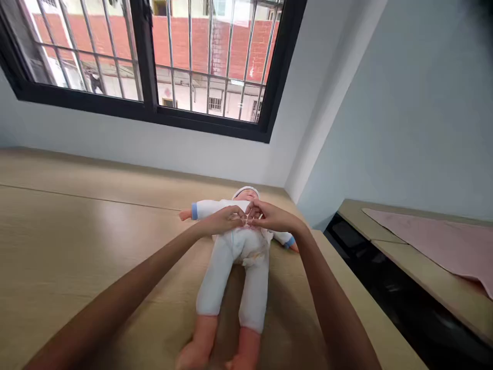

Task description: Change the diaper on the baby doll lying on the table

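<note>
A baby doll (221, 277) lies on its back on the wooden tabletop, its head away from me and its feet toward me. It wears a white cap, a white top with blue cuffs and white leggings. Around its hips, over the leggings, is a white diaper (252, 242). Both hands meet at the doll's waist. My left hand (227, 219) pinches the diaper's upper edge with bent fingers. Close beside it, my right hand (272, 217) is closed on the same edge, thumb against fingers. The fingertips partly hide what they grip.
The wooden tabletop (96, 246) runs along the wall below a barred window (208, 61). To the right, past a dark gap (377, 267), a second wooden surface carries a pink cloth (435, 241). A wall corner stands just beyond the doll's head.
</note>
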### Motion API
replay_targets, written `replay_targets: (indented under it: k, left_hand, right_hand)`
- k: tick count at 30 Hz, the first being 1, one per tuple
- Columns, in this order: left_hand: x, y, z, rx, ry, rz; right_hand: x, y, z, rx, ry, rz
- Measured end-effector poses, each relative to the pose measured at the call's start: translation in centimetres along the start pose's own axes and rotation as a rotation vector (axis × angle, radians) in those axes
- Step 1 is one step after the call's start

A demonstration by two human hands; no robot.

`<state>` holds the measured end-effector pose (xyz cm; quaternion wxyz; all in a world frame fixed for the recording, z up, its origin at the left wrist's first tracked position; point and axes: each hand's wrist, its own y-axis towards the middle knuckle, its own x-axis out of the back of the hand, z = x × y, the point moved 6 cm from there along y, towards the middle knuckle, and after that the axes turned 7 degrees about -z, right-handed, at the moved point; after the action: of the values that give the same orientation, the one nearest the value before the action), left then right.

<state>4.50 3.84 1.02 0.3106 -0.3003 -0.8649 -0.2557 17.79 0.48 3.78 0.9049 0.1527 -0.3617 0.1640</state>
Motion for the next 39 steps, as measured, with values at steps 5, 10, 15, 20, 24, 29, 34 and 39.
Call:
replay_targets:
  k: [5,10,15,20,24,29,34,39]
  left_hand:
    - [0.1,-0.2,0.8,0.018,-0.032,-0.004]
    - [0.1,-0.4,-0.1,0.002,-0.053,-0.021]
    - [-0.1,-0.2,0.1,-0.008,-0.045,-0.042]
    - [-0.5,0.1,-0.2,-0.071,-0.029,-0.054]
    - [-0.5,0.0,-0.8,-0.047,-0.015,-0.055]
    - [-0.2,-0.3,-0.8,-0.033,-0.034,-0.064]
    - [-0.5,-0.2,-0.1,-0.011,-0.079,-0.082]
    - [1.7,0.1,1.1,0.059,-0.145,-0.338]
  right_hand:
    - [0.0,0.1,0.6,0.015,0.019,0.008]
    - [0.1,0.1,0.3,0.023,-0.001,0.000]
    - [0.1,0.0,0.6,0.033,0.009,-0.002]
    - [0.1,0.0,0.5,0.042,0.004,0.019]
    - [0.0,-0.1,0.1,-0.004,-0.016,0.046]
    - [0.0,-0.2,-0.2,-0.067,-0.037,0.043]
    - [-0.1,-0.2,-0.3,-0.088,-0.028,0.027]
    - [0.9,-0.2,-0.5,-0.099,-0.067,-0.076]
